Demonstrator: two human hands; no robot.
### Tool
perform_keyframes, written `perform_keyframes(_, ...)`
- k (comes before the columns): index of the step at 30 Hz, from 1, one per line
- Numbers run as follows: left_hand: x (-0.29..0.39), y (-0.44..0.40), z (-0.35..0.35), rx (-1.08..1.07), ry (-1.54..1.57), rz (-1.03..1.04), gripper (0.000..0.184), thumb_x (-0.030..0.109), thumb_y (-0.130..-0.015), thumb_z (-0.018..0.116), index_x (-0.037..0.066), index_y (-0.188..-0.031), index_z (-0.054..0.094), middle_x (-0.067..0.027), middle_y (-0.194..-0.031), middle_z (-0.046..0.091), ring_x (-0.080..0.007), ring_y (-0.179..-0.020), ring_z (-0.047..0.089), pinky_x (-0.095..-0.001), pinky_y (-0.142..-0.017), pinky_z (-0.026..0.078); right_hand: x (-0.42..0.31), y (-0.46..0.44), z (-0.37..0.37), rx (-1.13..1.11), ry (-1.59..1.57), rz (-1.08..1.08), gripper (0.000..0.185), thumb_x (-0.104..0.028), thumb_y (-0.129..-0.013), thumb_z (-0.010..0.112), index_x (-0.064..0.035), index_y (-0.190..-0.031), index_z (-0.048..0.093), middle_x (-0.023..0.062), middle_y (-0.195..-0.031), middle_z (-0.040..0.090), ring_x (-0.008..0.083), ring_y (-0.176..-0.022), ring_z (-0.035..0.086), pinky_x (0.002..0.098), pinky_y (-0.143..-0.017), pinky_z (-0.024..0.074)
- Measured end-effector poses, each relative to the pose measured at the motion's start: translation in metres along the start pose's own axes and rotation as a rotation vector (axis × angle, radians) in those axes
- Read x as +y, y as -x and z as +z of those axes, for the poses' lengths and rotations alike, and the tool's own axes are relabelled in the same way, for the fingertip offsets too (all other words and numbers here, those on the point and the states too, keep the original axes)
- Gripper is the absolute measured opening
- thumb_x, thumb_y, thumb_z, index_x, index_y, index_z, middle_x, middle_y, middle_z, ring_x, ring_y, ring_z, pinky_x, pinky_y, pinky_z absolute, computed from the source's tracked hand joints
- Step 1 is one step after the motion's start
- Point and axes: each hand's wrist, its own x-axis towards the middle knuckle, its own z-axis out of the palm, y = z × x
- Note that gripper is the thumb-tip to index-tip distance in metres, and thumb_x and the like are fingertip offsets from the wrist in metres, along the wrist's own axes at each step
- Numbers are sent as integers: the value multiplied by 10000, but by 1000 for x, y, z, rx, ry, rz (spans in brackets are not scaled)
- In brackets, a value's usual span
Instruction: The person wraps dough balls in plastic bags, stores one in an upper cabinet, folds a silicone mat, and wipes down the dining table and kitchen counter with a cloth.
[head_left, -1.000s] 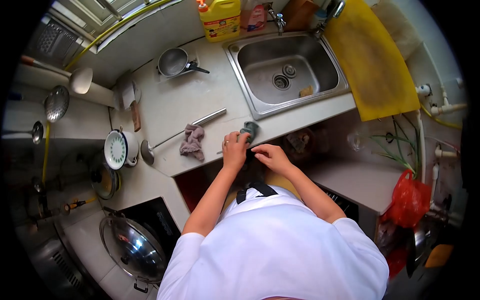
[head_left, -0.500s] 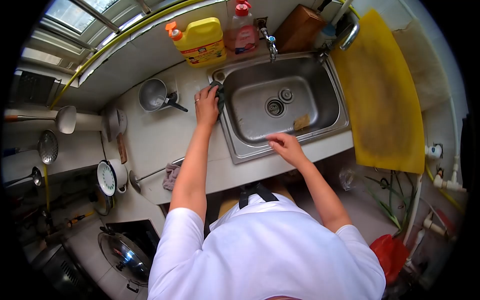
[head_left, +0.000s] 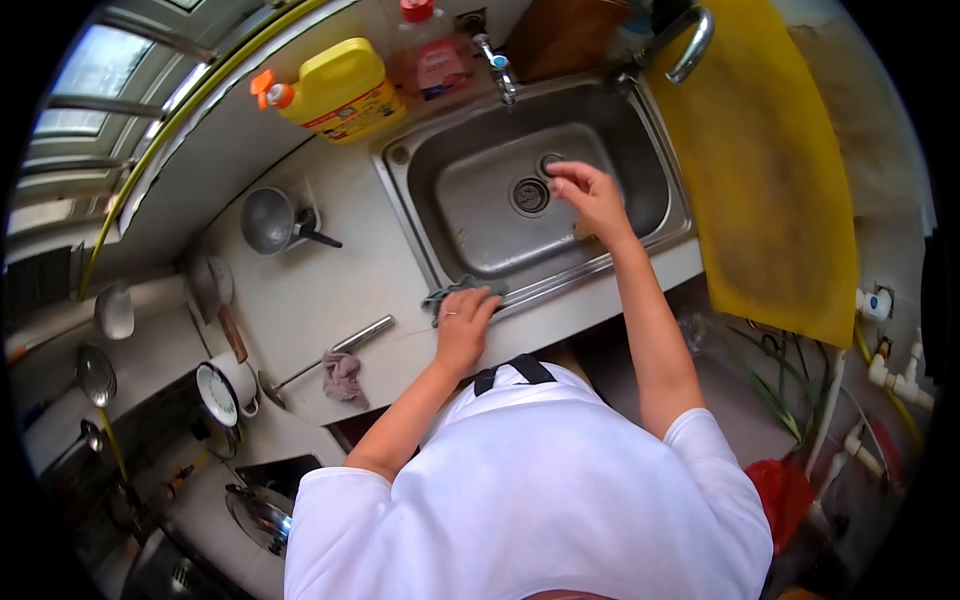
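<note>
My left hand (head_left: 464, 325) presses a dark green cloth (head_left: 462, 293) onto the front left corner of the steel sink (head_left: 410, 218); the cloth bunches under and past the fingers. My right hand (head_left: 597, 205) hovers over the basin, fingers loosely bent and apart, with nothing visible in them. Below it are the round drain (head_left: 530, 196) and a small brownish piece (head_left: 582, 231), mostly hidden by the hand. On the counter to the left, a mauve rag (head_left: 344, 378) lies beside a long metal-handled ladle (head_left: 325, 360).
A grey pan (head_left: 268, 221) with a dark handle stands on the counter (head_left: 330, 285). Behind the sink are a yellow jug (head_left: 350, 92), a pink soap bottle (head_left: 438, 62) and a tap (head_left: 500, 75). A curved spout (head_left: 692, 50) and a yellow board (head_left: 765, 190) stand at the right.
My left hand has slid the green cloth from the sink's left rim down to its front left corner. My right hand has moved from the front rim out over the basin. The view has shifted.
</note>
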Motion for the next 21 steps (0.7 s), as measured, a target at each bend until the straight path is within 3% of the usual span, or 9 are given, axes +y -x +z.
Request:
perform_keyframes(4, 23, -39, 12, -156, 192, 235, 375, 59, -748, 519, 82, -1115, 593, -93, -1208, 521, -296, -1174, 442, -424, -993, 372, -17, -10, -22, 106, -104, -55, 246, -75, -879, 566, 18, -1104, 601, 76, -900, 658, 102, -787, 605, 233, -752, 493)
perform_keyframes(7, 34, -75, 38, -218, 85, 648, 394, 111, -792, 471, 63, -1176, 549, -123, -1294, 449, -334, -1220, 403, -428, -1007, 367, -33, -9, -36, 180, -86, -67, 264, -103, -886, 572, 18, -1120, 591, 83, -937, 650, 111, -845, 604, 236, -782, 486)
perform_keyframes(12, 52, -139, 85, -268, 266, 739, 336, 160, -864, 437, 94, -1178, 537, -145, -1281, 456, -365, -1183, 431, -412, -992, 379, -38, -23, -34, 161, -29, -80, 260, -114, -888, 576, 1, -1121, 593, 60, -927, 646, 99, -828, 599, 229, -759, 487)
perform_keyframes(14, 57, -162, 76, -506, 367, 484, 298, 195, -898, 428, 99, -1151, 553, -147, -1246, 486, -349, -1104, 498, -396, -923, 422, -38, -44, -18, 134, 3, -98, 280, -128, -888, 584, -12, -1143, 583, 43, -887, 639, 94, -815, 596, 221, -725, 490)
perform_keyframes(16, 50, -179, 73, -423, 477, -65, 242, 175, -882, 432, 77, -1065, 555, -153, -1151, 544, -330, -991, 564, -438, -802, 459, -51, -67, 4, 142, 199, -92, 429, -219, -859, 643, -10, -1214, 525, 47, -831, 635, 88, -752, 599, 223, -668, 488)
perform_keyframes(18, 8, -193, 81, -43, 597, -297, 281, 250, -917, 411, 45, -962, 598, -205, -947, 608, -380, -872, 588, -443, -753, 453, -72, -86, 26, 181, 405, -149, 564, -326, -833, 669, 6, -1249, 482, 64, -810, 637, 104, -705, 599, 245, -646, 482)
perform_keyframes(19, -14, -203, 79, 75, 700, -447, 318, 275, -924, 406, 31, -915, 610, -219, -886, 617, -396, -847, 587, -444, -740, 447, -85, -94, 35, 178, 491, -149, 577, -326, -817, 665, -1, -1250, 467, 117, -821, 647, 216, -707, 631, 325, -655, 486)
perform_keyframes(20, -31, -215, 69, 110, 749, -518, 385, 313, -932, 392, 10, -861, 620, -251, -823, 610, -408, -828, 588, -448, -738, 433, -88, -103, 39, 172, 486, -159, 577, -326, -817, 665, -1, -1250, 467, 117, -821, 647, 216, -707, 631, 325, -655, 486)
perform_keyframes(21, -55, -228, 68, 72, 675, -540, 406, 345, -938, 388, 16, -907, 625, -255, -881, 617, -371, -845, 605, -447, -753, 429, -91, -113, 42, 150, 678, -204, 534, -284, -812, 652, -10, -1236, 477, 142, -842, 647, 280, -736, 628, 365, -676, 484)
